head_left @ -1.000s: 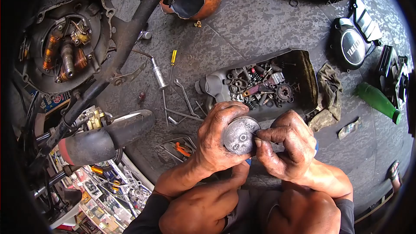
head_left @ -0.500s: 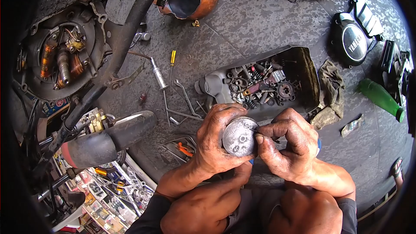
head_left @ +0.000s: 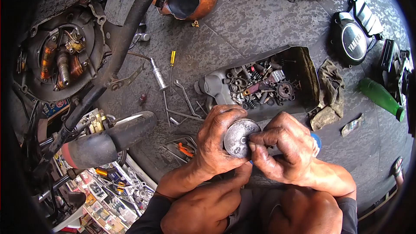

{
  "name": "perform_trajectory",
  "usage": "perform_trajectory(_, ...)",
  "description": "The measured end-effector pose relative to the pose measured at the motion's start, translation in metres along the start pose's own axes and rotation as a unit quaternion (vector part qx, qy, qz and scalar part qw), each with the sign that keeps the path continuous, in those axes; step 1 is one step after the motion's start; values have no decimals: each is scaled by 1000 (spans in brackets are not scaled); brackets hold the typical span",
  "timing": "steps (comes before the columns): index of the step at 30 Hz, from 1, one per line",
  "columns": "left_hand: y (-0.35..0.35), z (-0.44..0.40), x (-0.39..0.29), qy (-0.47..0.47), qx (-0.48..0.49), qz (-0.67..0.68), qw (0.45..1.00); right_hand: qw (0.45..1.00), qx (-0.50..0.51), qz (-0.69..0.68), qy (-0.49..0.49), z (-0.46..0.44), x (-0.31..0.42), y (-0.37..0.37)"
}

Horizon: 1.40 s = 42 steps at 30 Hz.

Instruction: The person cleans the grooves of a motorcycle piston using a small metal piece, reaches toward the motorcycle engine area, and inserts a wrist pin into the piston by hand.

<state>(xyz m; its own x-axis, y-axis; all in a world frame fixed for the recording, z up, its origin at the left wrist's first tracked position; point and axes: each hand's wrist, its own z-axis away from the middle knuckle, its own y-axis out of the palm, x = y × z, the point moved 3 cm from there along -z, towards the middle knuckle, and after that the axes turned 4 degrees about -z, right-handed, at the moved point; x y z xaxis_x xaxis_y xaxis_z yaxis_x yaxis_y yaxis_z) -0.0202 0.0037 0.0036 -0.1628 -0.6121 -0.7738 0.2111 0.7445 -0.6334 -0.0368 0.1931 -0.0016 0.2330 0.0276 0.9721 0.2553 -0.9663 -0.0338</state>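
Observation:
A round grey metal disc, like a piston top [head_left: 238, 138], faces up in the middle of the view, with a small ring-like mark on it. My left hand [head_left: 215, 141] is wrapped round its left side. Over the disc's right part, my right hand [head_left: 284, 147] is pinched, thumb against bent forefinger; whatever lies between those fingertips is too small to name. Just beyond both hands lies a cut-open container [head_left: 308, 99] holding bolts, springs and a toothed wheel [head_left: 284, 90].
Wrenches [head_left: 187, 97], a yellow screwdriver [head_left: 173, 57] and orange-handled pliers [head_left: 185, 149] lie left. An open engine housing [head_left: 97, 39] and tyre [head_left: 91, 147] stand at far left. A rag [head_left: 331, 91], green bottle [head_left: 381, 99] and Yamaha cover [head_left: 353, 43] lie right.
My right hand's fingertips have moved left, from the disc's edge to near its centre. The disc has tilted slightly in my left hand. More of a blue object shows behind my right hand.

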Motion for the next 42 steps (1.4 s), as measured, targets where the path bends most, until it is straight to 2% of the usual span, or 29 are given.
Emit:
perform_trajectory(3, 0, -1, -1, 6, -4, -9, 1000, 999, -22, 13, 21, -1, -3, -1)
perform_trajectory(7, 0, -2, -1, 13, -2, -13, 1000, 1000, 2, 2, -4, -3, -1, -2)
perform_trajectory(9, 1, -2, -1, 18, -4, -22, 1000, 1000, -15, 0, 21, -1, -4, -2)
perform_trajectory(13, 1, -5, -4, 10, 2, -3, 1000, 1000, 27, 2, 2, -3, 0, -1)
perform_trajectory(15, 1, -5, -5, 1, 5, 8, 1000, 999, -18, 10, 44, -3, -4, -3)
perform_trajectory(17, 3, -5, -2, -24, 29, 51, 998, 999, -14, 11, 29, -2, -4, -3)
perform_trajectory(21, -2, -6, 0, -43, 59, 104, 992, 989, -68, -63, 117, 5, -13, -6)
perform_trajectory(26, -1, -6, 4, -46, 58, 132, 988, 981, -75, -93, 151, 13, -17, -4)
perform_trajectory(31, -2, -8, 4, -42, 109, 136, 984, 971, -77, -131, 184, 18, -21, 1)
perform_trajectory(42, -4, -13, 5, 15, 114, 144, 983, 968, -69, -157, 183, 19, -21, 2)
